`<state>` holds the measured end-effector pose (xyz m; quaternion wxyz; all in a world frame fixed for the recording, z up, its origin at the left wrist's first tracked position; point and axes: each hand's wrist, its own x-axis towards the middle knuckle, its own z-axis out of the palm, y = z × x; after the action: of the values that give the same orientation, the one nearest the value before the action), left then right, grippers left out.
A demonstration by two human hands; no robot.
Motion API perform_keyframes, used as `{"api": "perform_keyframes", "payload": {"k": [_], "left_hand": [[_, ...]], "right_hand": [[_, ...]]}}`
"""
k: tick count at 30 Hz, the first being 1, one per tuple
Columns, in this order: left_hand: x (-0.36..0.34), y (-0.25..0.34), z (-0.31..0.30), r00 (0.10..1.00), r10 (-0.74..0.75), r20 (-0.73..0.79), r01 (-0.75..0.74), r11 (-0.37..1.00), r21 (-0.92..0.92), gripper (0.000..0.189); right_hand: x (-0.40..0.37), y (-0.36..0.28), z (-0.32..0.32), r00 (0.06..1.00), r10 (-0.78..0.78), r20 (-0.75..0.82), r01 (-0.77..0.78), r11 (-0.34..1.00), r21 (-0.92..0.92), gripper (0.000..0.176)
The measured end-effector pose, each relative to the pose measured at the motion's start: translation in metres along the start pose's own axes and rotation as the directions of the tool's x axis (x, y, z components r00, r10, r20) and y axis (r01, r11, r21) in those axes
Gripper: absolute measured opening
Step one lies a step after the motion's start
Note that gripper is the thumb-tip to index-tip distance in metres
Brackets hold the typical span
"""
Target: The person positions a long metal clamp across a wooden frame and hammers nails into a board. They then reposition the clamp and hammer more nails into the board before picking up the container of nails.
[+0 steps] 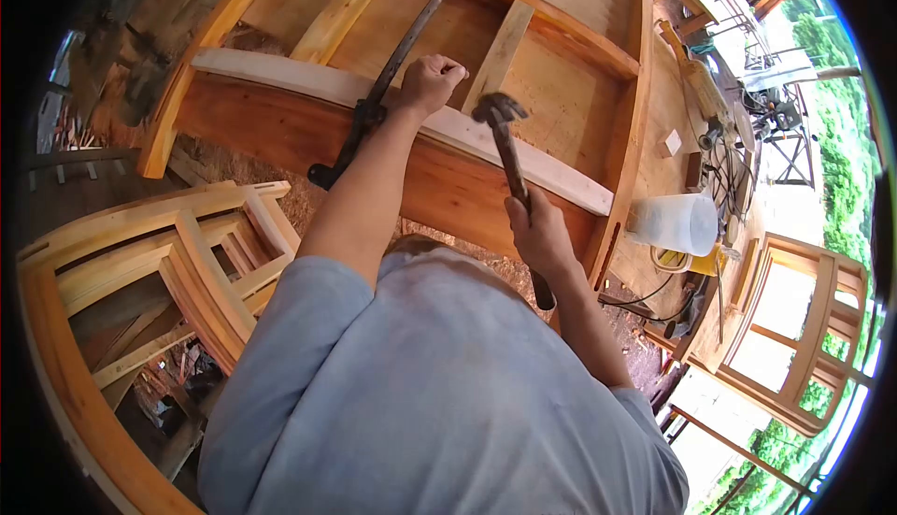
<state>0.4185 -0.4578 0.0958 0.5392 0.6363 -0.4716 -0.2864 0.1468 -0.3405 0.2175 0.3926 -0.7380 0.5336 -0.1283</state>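
My right hand (543,237) is wrapped round the handle of a claw hammer (507,152), whose head is raised above the near side of a wooden frame (402,188). My left hand (434,83) is closed in a pinch over the frame, just beside a dark bar clamp (411,36). Whatever its fingers hold, if anything, is too small to make out. A pale wooden strip (523,171) lies along the near rail, under the clamp and my left wrist. Two short crosspieces, one on the left (342,12) and one on the right (500,52), run across the panel.
A second slatted wooden frame (89,235) stands at the left, and another frame (794,328) at the right. On the side bench (654,188) are a translucent plastic container (675,223), a small white block (670,143), cables and tools. Wood scraps litter the floor.
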Motion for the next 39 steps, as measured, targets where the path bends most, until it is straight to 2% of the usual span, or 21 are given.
{"api": "perform_keyframes", "payload": {"k": [1, 2, 3, 5, 6, 7, 9, 12, 15, 17, 18, 20, 21, 23, 25, 27, 28, 30, 33, 36, 39], "left_hand": [[0.006, -0.001, -0.001, 0.998, 0.06, -0.009, -0.06, 0.998, -0.015, 0.022], [0.009, -0.003, -0.001, 0.998, 0.069, -0.006, -0.069, 0.998, -0.012, 0.022], [0.008, -0.006, 0.0, 0.998, 0.057, -0.02, -0.058, 0.998, -0.04, 0.021], [0.008, -0.009, 0.002, 0.999, 0.049, -0.025, -0.05, 0.996, -0.072, 0.019], [0.008, -0.01, 0.003, 0.998, 0.061, -0.033, -0.065, 0.991, -0.118, 0.018], [0.009, -0.009, 0.003, 0.996, 0.074, -0.041, -0.08, 0.983, -0.165, 0.016], [0.006, -0.006, 0.001, 0.998, 0.051, -0.032, -0.055, 0.99, -0.133, 0.015], [0.006, -0.002, -0.001, 0.997, 0.051, -0.057, -0.059, 0.989, -0.138, 0.015], [0.01, -0.003, 0.0, 0.986, 0.111, -0.124, -0.129, 0.981, -0.143, 0.017], [0.007, 0.007, -0.005, 0.994, 0.004, -0.111, -0.027, 0.98, -0.199, 0.016], [0.007, 0.007, -0.002, 0.996, 0.021, -0.086, -0.038, 0.979, -0.198, 0.016], [0.006, 0.004, 0.005, 0.998, -0.006, -0.06, -0.022, 0.886, -0.464, 0.015], [0.003, 0.007, 0.012, 0.999, 0.005, -0.04, -0.023, 0.889, -0.457, 0.015], [-0.018, 0.034, 0.036, 0.998, 0.02, 0.067, 0.017, 0.858, -0.513, 0.015], [-0.038, 0.062, 0.054, 0.969, -0.042, 0.244, 0.122, 0.938, -0.324, 0.011], [-0.051, 0.066, 0.082, 0.933, 0.099, 0.347, -0.001, 0.962, -0.273, 0.011], [-0.056, 0.067, 0.093, 0.93, 0.1, 0.354, -0.002, 0.963, -0.268, 0.011], [-0.062, 0.069, 0.111, 0.851, 0.135, 0.507, 0.005, 0.965, -0.264, 0.012], [-0.064, 0.071, 0.121, 0.791, 0.185, 0.583, -0.08, 0.976, -0.202, 0.009], [-0.069, 0.061, 0.131, 0.775, 0.225, 0.59, -0.112, 0.969, -0.222, 0.009], [-0.074, 0.059, 0.134, 0.765, 0.275, 0.583, -0.213, 0.961, -0.174, 0.009]], "right_hand": [[0.005, -0.007, -0.007, 0.998, 0.054, 0.031, -0.054, 0.998, -0.016, 0.028], [0.0, -0.015, -0.01, 0.998, 0.055, -0.009, -0.054, 0.995, 0.086, 0.022], [-0.006, -0.015, -0.008, 0.998, 0.06, -0.014, -0.058, 0.994, 0.091, 0.022], [-0.013, -0.015, -0.005, 0.986, -0.087, -0.142, 0.12, 0.961, 0.251, 0.017], [-0.012, -0.002, 0.003, 0.969, -0.167, -0.18, 0.21, 0.945, 0.251, 0.013], [-0.01, 0.004, 0.009, 0.983, -0.128, -0.13, 0.153, 0.967, 0.205, 0.021], [0.009, 0.02, 0.016, 0.998, 0.008, 0.066, 0.001, 0.99, -0.141, 0.03], [0.014, 0.016, 0.005, 0.986, 0.129, 0.106, -0.127, 0.992, -0.025, 0.038], [-0.009, 0.03, 0.005, 0.988, 0.146, 0.054, -0.146, 0.989, -0.002, 0.036], [-0.03, 0.039, 0.003, 0.981, 0.196, 0.013, -0.196, 0.98, 0.021, 0.037], [-0.042, 0.049, 0.002, 0.976, 0.217, 0.001, -0.217, 0.974, 0.072, 0.037], [-0.07, 0.058, 0.0, 0.967, 0.247, -0.061, -0.23, 0.951, 0.206, 0.036], [-0.083, 0.061, -0.004, 0.964, 0.255, -0.073, -0.233, 0.946, 0.224, 0.036], [-0.11, 0.07, -0.01, 0.928, 0.37, -0.045, -0.361, 0.922, 0.142, 0.032], [-0.136, 0.087, -0.009, 0.906, 0.42, -0.059, -0.406, 0.899, 0.164, 0.031], [-0.154, 0.096, -0.008, 0.887, 0.458, -0.062, -0.442, 0.88, 0.175, 0.03], [-0.16, 0.098, -0.007, 0.885, 0.46, -0.074, -0.436, 0.873, 0.221, 0.029], [-0.168, 0.095, -0.008, 0.868, 0.495, -0.045, -0.46, 0.834, 0.305, 0.027], [-0.174, 0.095, -0.011, 0.859, 0.512, 0.009, -0.467, 0.776, 0.424, 0.027], [-0.18, 0.113, -0.002, 0.849, 0.528, -0.022, -0.459, 0.757, 0.464, 0.026], [-0.179, 0.111, -0.007, 0.857, 0.514, -0.03, -0.462, 0.794, 0.396, 0.026]]}}
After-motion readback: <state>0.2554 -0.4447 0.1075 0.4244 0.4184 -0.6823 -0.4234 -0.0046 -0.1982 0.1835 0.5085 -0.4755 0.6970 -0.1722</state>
